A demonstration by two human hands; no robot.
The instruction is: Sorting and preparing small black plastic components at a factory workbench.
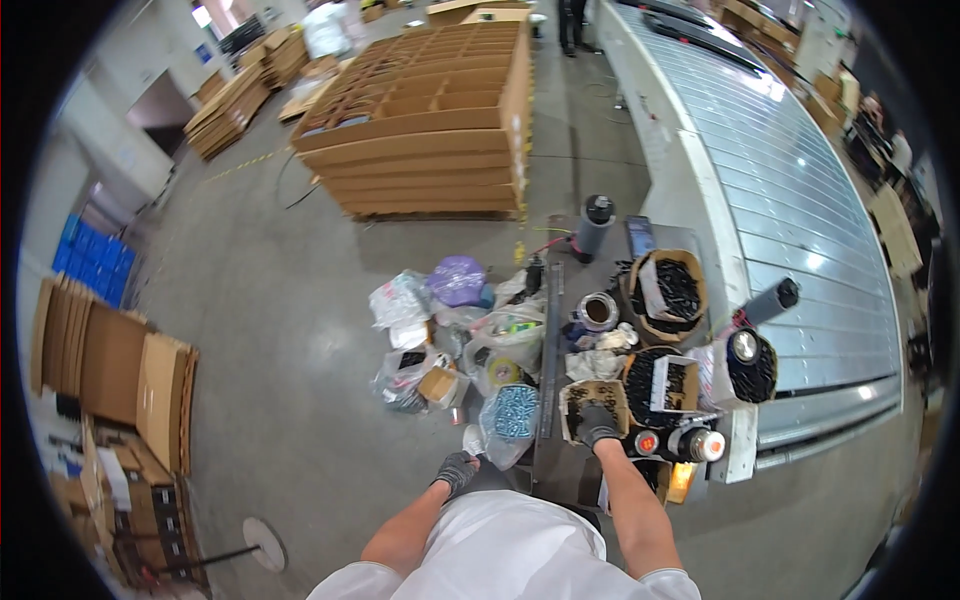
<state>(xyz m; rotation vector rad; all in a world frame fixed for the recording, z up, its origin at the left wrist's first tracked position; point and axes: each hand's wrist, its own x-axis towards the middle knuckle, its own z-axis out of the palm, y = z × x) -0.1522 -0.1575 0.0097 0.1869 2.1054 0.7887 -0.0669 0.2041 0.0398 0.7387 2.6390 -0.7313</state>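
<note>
My right hand (599,424), in a dark grey glove, reaches down into an open cardboard box (572,437) of small dark parts. Its fingertips are hidden among the parts, so their closing does not show. My left hand (457,472), gloved alike, lies on my left leg with nothing seen in it. Beside the leg, a clear plastic bag (510,445) holds many small blue pieces. Next to the right hand stand more cartons of black parts, one of them a round-looking carton (690,345). White crumpled cloths (600,363) lie just beyond the box.
A grey power tool (594,229) stands at the bench's far end, near a phone (640,235). Another grey tool (770,303) leans at the right by a roller conveyor (800,220). Bags, including a purple bag (457,281), lie on the left. Ahead rises a stack of cardboard (430,165).
</note>
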